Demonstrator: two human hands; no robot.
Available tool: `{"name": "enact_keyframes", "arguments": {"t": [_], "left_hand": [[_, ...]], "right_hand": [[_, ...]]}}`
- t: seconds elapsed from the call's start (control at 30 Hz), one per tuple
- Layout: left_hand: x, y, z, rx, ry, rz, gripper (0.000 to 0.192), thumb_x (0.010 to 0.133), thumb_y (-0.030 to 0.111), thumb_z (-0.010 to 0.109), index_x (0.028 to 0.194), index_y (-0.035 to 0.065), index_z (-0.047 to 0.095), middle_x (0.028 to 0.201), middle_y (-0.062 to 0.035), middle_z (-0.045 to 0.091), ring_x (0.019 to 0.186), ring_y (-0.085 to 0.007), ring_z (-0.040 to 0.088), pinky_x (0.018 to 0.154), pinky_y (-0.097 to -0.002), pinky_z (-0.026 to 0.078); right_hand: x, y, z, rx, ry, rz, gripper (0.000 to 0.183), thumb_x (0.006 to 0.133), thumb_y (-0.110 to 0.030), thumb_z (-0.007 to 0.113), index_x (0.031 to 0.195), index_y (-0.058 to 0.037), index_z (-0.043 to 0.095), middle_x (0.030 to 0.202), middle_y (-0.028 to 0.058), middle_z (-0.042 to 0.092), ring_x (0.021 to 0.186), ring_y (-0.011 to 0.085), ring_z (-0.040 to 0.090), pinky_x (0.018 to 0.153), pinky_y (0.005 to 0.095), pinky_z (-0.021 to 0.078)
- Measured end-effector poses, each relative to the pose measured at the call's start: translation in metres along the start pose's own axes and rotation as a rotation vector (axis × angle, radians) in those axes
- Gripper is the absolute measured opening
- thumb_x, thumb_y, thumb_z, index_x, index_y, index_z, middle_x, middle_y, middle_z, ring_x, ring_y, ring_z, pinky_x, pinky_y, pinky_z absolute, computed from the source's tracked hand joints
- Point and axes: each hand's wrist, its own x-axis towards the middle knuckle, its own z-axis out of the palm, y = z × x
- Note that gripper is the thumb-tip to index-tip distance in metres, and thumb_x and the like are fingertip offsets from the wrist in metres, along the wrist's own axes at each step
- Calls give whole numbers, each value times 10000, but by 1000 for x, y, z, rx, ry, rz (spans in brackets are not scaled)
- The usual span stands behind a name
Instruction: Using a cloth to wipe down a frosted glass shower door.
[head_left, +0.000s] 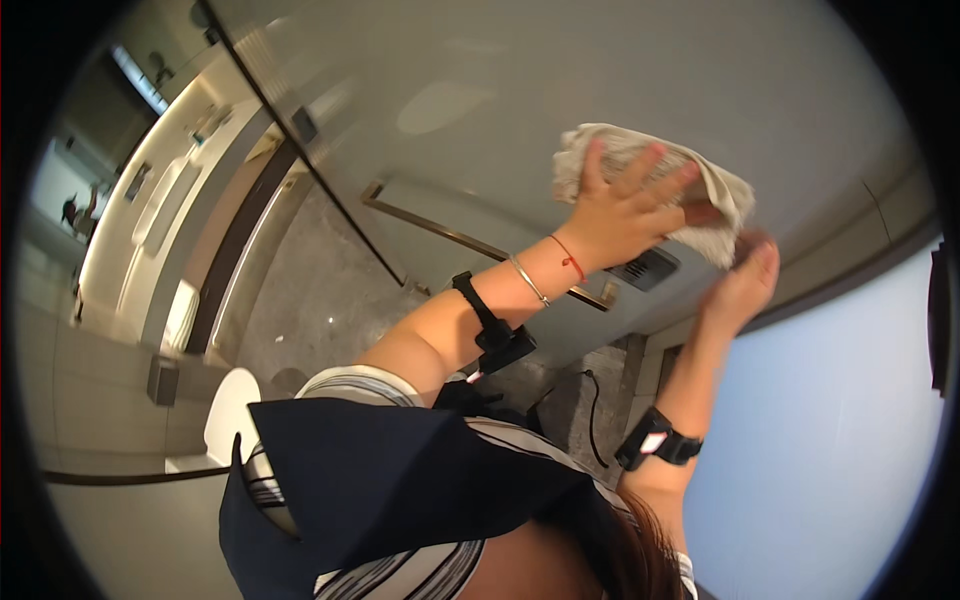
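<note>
My left hand (630, 195) lies with spread fingers on a folded light cloth (660, 161), which is against a large glass panel (480, 82). The wrist bears a red cord and a metal bangle. My right hand (750, 274) is at the cloth's lower right corner, slightly blurred, its fingers bent; whether it grips the cloth cannot be told. Below the cloth runs a long metal bar handle (450, 234) on the glass. A dark rectangular grate (646, 268) shows beside the left wrist.
A washbasin counter (217, 157) and a lit mirror are at the left, with rolled white towels (180, 315) below. A white toilet lid (232, 412) stands lower left. A black cable (596, 420) lies on the grey floor. A bright pale panel (810, 450) is at the right.
</note>
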Motion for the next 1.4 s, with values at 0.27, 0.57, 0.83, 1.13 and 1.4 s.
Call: {"name": "enact_keyframes", "arguments": {"t": [0.27,0.57,0.83,1.13,1.4], "left_hand": [[-48,-151,-62,215,-126,-236,405,670,252,643,1068,203,584,1395,-160,296,1321,-371,175,997,-631,95],[-119,-280,-111,98,77,-796,678,852,322,504,1408,131,166,1420,-223,157,1307,-423,127,995,-594,109],[-150,-260,-105,-52,25,-972,658,840,282,504,1376,46,206,1401,-244,137,1296,-445,91,970,-635,92],[-181,-246,-107,-122,-86,-1013,663,841,268,510,1336,-37,192,1324,-232,185,1241,-440,158,960,-645,95],[-170,-236,-105,-215,1,-1173,680,865,278,477,1361,-38,136,1379,-244,112,1279,-433,96,1029,-550,30]], "right_hand": [[7,0,-4,-49,-22,62,272,941,-228,383,981,-2,528,868,83,577,797,171,528,726,293,415],[9,-12,9,-108,222,26,268,917,-193,352,885,1,534,859,68,531,798,171,479,734,298,403],[14,-12,-3,-225,284,-73,295,891,-187,365,917,53,534,925,115,548,869,203,509,763,313,430],[9,-18,13,-302,336,-88,303,860,-157,356,934,79,532,953,169,568,890,242,545,778,344,462],[11,-24,17,-313,355,-128,321,882,-186,329,959,62,517,1006,163,545,910,239,534,782,349,461]]}}
